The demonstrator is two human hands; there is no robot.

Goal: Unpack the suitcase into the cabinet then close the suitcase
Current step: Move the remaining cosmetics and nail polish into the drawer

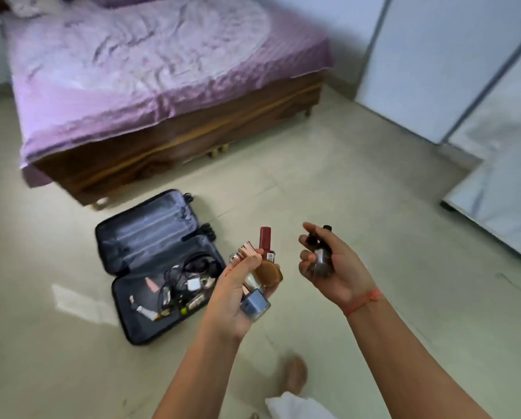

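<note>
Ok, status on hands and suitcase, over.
Left hand grips bunch of small cosmetic bottles. Right hand holds dark glass bottle. Black fabric suitcase open on floor, items inside.

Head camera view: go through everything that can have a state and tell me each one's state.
suitcase: open flat on the floor, small items in its near half.
left hand: grips a cluster of small bottles.
right hand: curled round a dark bottle.
cabinet: blurred; cannot tell whether a door is open.
bed: covered by a wrinkled purple sheet.
</note>
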